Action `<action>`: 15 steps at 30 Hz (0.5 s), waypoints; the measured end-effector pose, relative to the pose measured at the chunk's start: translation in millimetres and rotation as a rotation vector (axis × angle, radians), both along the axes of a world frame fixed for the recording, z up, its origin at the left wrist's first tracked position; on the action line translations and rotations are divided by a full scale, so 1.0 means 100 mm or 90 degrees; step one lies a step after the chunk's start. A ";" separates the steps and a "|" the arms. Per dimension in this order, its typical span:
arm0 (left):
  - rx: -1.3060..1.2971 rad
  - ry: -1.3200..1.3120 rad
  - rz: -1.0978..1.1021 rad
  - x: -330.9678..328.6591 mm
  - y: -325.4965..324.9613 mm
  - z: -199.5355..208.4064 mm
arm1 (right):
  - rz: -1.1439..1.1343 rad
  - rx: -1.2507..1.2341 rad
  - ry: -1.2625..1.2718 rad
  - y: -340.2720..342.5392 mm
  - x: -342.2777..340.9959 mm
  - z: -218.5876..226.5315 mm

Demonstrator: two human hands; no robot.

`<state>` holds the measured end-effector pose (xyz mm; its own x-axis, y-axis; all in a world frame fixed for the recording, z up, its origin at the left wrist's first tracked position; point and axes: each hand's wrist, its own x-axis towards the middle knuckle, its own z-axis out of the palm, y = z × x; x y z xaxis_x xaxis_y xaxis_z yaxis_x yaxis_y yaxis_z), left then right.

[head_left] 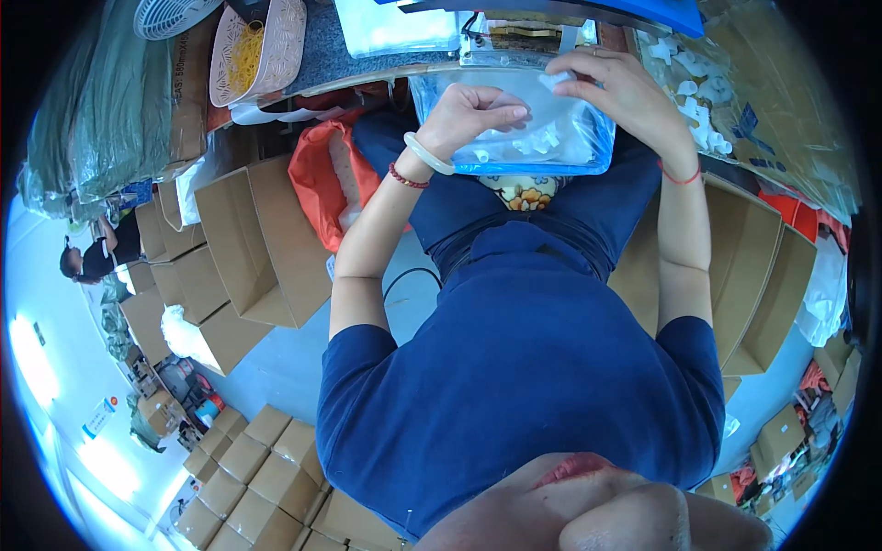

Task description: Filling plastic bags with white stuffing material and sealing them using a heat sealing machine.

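Note:
On my lap sits a shallow bin with a blue rim (pixel 542 169) and clear plastic about it. Several small white plastic parts (pixel 536 143) lie inside. My left hand (pixel 473 118) hovers over the bin's left side, its thumb and forefinger pinched together; whatever they may hold is too small to make out. Above the far right of the bin, my right hand (pixel 617 90) pinches a small white piece (pixel 554 80) between thumb and fingers. The exact shape of that piece is partly hidden by the fingers.
Beyond the bin, a metal fixture (pixel 514 41) stands at the table edge. White plastic parts (pixel 703 101) are heaped at right. A white basket (pixel 283 50) holds yellow rubber bands (pixel 243 60). Open cardboard boxes (pixel 266 243) flank my legs; another person (pixel 103 253) is far left.

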<state>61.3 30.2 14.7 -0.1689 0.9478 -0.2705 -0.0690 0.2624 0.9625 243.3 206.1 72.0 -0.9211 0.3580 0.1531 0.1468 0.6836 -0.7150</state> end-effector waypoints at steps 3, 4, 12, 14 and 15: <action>-0.049 -0.119 -0.101 -0.01 -0.02 0.03 | 0.120 0.014 -0.100 0.01 -0.01 0.03; -0.086 -0.220 -0.092 -0.01 -0.03 -0.04 | 0.028 -0.037 -0.079 -0.01 0.00 -0.06; -0.048 -0.548 0.131 -0.05 0.44 -0.15 | -0.403 0.226 -0.044 0.13 0.42 -0.19; -0.066 -0.520 0.123 -0.07 0.46 -0.24 | -0.472 0.424 -0.086 0.37 0.50 -0.55; -0.036 -0.531 0.125 -0.04 0.46 -0.31 | -0.475 0.421 -0.088 0.48 0.54 -0.71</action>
<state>57.0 76.1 -16.3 -0.0532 0.9036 -0.4250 -0.7974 0.2178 0.5628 297.1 254.2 1.3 -0.5212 0.7322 0.4384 0.7523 0.6367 -0.1691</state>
